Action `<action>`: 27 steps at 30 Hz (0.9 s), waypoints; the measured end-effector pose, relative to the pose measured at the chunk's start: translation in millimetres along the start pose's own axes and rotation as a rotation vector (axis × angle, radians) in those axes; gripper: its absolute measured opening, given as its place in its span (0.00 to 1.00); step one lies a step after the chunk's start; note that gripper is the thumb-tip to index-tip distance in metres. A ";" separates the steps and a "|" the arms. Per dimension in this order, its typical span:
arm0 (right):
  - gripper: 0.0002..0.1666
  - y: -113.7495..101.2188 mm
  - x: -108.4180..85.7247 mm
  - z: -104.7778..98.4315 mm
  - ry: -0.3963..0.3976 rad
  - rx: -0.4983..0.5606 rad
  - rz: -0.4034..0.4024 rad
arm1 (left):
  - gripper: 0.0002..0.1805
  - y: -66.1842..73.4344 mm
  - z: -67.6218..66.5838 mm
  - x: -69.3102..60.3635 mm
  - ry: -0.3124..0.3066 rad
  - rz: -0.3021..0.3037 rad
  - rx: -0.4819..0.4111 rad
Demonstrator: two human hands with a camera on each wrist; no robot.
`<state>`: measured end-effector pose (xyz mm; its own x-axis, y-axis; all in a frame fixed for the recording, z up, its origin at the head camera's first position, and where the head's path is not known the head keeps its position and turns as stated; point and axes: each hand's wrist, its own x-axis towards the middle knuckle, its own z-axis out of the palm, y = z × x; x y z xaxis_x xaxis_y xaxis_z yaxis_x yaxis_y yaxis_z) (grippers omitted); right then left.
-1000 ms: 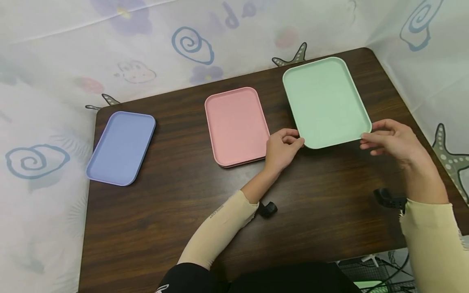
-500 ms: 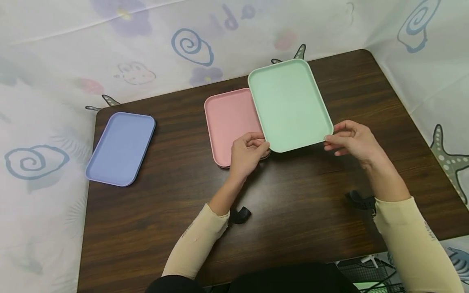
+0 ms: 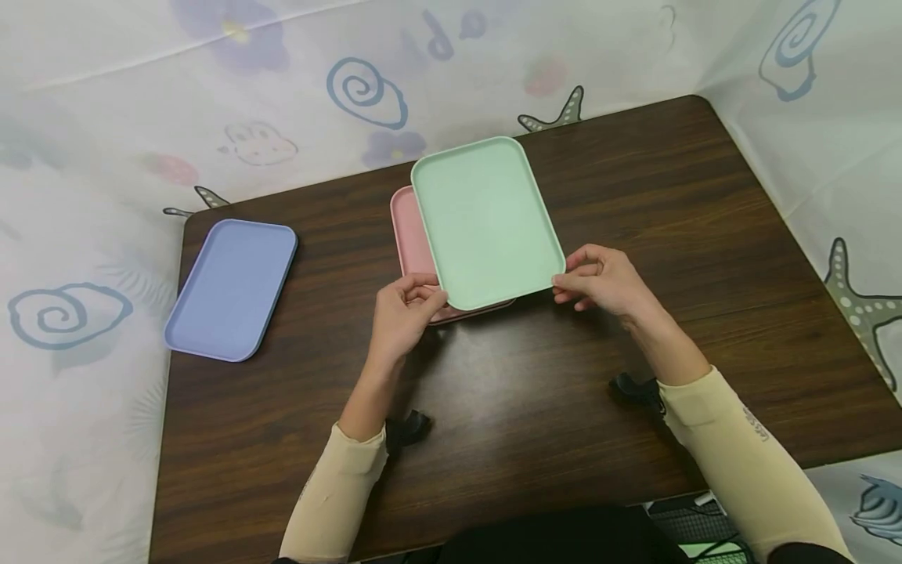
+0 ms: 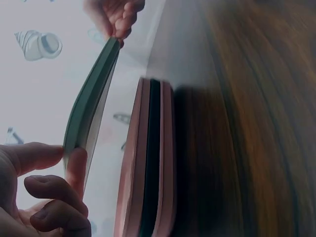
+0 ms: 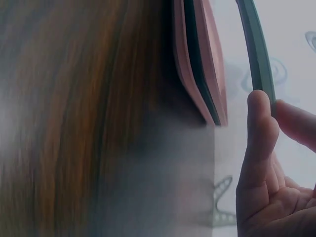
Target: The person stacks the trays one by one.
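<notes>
My left hand [image 3: 403, 319] pinches the near left corner of a green tray [image 3: 489, 223], and my right hand [image 3: 611, 286] pinches its near right corner. The green tray is held above a pink tray [image 3: 414, 239], covering most of it in the head view. In the left wrist view, a gap separates the raised green tray [image 4: 89, 101] from the stack on the table, where a dark layer [image 4: 151, 158] lies between two pink ones [image 4: 133, 163]. The right wrist view shows thumb and fingers on either side of the green tray's edge [image 5: 259, 59].
A blue tray [image 3: 232, 290] lies at the left of the dark wooden table [image 3: 521, 415], with another edge showing under it. Patterned cloth [image 3: 282, 94] hangs behind the table and along both sides. Below the front edge, a wire basket [image 3: 687, 526] is partly visible.
Both hands have moved left with the green tray, from the right side of the table to over the pink tray. The blue tray has stayed in place.
</notes>
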<state>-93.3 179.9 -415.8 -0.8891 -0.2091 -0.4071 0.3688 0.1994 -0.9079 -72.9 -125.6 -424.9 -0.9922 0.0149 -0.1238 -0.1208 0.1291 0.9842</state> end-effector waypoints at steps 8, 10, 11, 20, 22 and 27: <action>0.18 1.3 11.8 29.1 -0.035 -0.010 -0.003 | 0.14 -5.5 -32.0 -7.0 0.020 -0.048 0.088; 0.18 2.4 13.5 33.5 -0.038 -0.012 -0.003 | 0.14 -6.8 -35.7 -6.6 0.023 -0.059 0.109; 0.17 3.2 14.9 35.5 -0.037 -0.014 -0.001 | 0.13 -7.2 -36.8 -6.2 0.026 -0.060 0.118; 0.17 7.7 23.7 45.8 -0.032 -0.042 0.002 | 0.12 -14.0 -41.7 -0.7 0.070 -0.057 0.196; 0.17 8.4 24.9 47.0 -0.030 -0.045 0.003 | 0.12 -14.7 -41.8 -0.2 0.076 -0.054 0.224; 0.16 9.2 26.8 48.8 -0.016 -0.058 0.012 | 0.12 -15.7 -41.7 0.7 0.089 -0.039 0.297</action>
<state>-100.5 129.4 -440.0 -0.8800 -0.2212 -0.4202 0.3629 0.2574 -0.8956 -72.9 -169.0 -435.2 -0.9874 -0.0811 -0.1360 -0.1575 0.4117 0.8976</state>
